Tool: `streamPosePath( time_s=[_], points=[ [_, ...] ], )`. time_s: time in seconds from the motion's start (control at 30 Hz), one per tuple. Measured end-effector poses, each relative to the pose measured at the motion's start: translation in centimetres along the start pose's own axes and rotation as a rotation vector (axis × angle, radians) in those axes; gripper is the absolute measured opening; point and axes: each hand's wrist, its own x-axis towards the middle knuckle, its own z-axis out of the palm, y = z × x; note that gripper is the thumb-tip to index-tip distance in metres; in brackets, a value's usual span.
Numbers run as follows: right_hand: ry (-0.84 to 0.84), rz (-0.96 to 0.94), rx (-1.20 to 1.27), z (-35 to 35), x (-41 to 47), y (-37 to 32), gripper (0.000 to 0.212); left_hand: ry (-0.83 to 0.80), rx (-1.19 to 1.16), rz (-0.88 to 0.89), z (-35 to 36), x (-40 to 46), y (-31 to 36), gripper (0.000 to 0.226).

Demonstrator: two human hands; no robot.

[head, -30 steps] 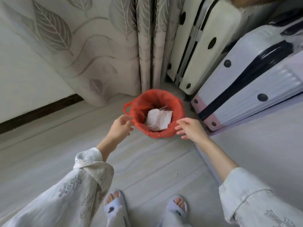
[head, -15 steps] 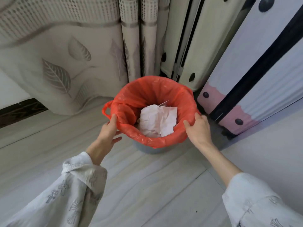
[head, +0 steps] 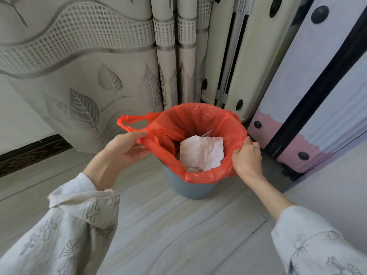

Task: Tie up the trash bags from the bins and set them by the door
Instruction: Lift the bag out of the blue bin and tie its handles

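The red plastic trash bag lines a small grey-blue bin that stands upright on the floor. The bag's mouth is wide open, its edge folded out over the bin's rim along the near side. On the left the edge is lifted off the rim, and one loop handle sticks out sideways there. Crumpled white paper lies inside the bag.

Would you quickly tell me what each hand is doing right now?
Left hand: gripping the red trash bag beside its handle loop.
Right hand: pinching the bag's rim.
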Motion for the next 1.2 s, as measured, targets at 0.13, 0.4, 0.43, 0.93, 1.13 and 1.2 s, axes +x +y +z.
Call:
streamPosePath(
  time_s=[0.13, 0.4, 0.43, 0.93, 1.13, 1.2],
  points=[
    [0.022, -0.034, 0.020, -0.3, 0.2, 0.4, 0.049, -0.058, 0.051, 0.170, 2.8, -1.4, 1.5, 0.014],
    [-0.055, 0.411, 0.370, -2.3, 0.9, 1.9, 0.043, -0.016, -0.070, 0.143, 5.8, -2.1, 1.2, 0.017],
    [-0.108, 0.474, 0.412, -2.5, 0.8, 2.4, 0.046, 0.006, -0.088, 0.140, 5.2, -1.9, 1.1, 0.016],
    [-0.362, 0.843, 1.133, -4.7, 0.1, 1.4, 0.027, 0.202, 0.062, 0.287, 2.8, -2.3, 1.3, 0.017],
    [0.096, 0.209, 0.936, -7.5, -0.1, -2.5, 0.015, 0.323, 0.226, 0.388, 2.4, -2.5, 2.5, 0.011],
    [0.148, -0.042, 0.686, -8.6, -0.3, -4.2, 0.026, 0.357, 0.335, 0.485, 2.9, -3.0, 3.8, 0.019]
  ],
)
